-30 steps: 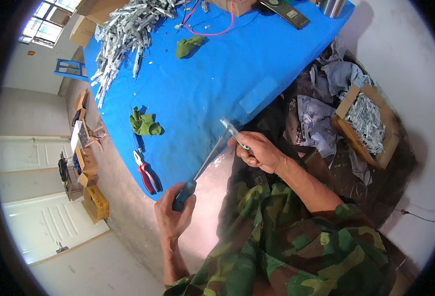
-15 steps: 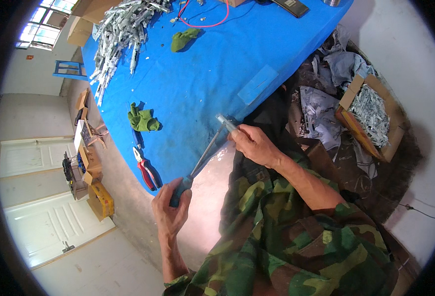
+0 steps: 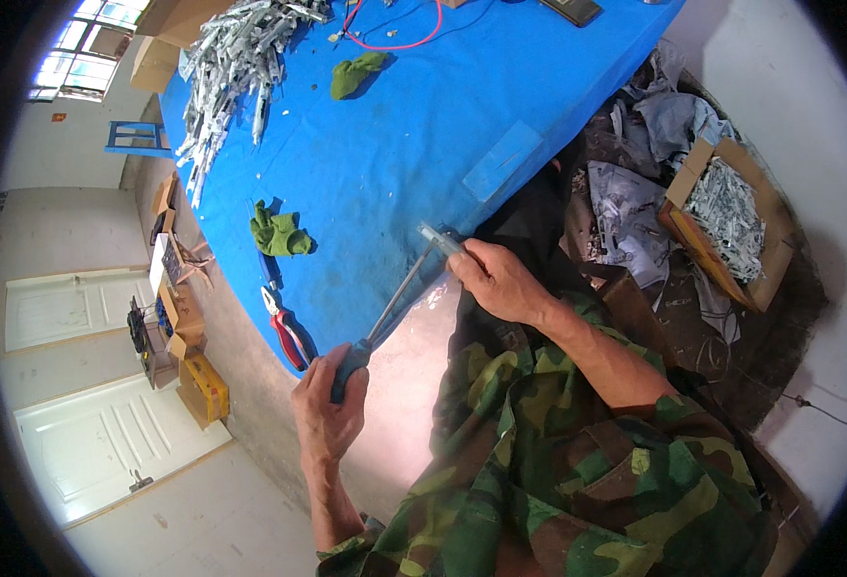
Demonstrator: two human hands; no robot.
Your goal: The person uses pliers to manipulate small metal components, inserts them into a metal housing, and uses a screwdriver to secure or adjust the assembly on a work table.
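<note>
My left hand [image 3: 329, 404] is closed round the blue handle of a screwdriver [image 3: 397, 300], whose long metal shaft slants up to the right. Its tip meets a small grey-white elongated part [image 3: 440, 238] that my right hand [image 3: 502, 279] pinches between thumb and fingers, above the near edge of the blue-covered table [image 3: 385, 173]. The exact contact at the tip is too small to make out. Close to my left hand lie red-handled pliers [image 3: 287, 329], and beyond them a crumpled green cloth [image 3: 279, 231] rests over a blue-handled tool [image 3: 268, 271].
A heap of similar grey-white parts [image 3: 233, 77] covers the table's far left. Another green cloth [image 3: 356, 75] and a pink-red wire [image 3: 395, 46] lie farther back. At right on the floor stand a cardboard box [image 3: 723, 226] full of parts and several plastic bags [image 3: 623, 216].
Both hands keep almost the same pose, with the screwdriver tip still at the grey-white part. My left hand has shifted very slightly left; the view has moved a little.
</note>
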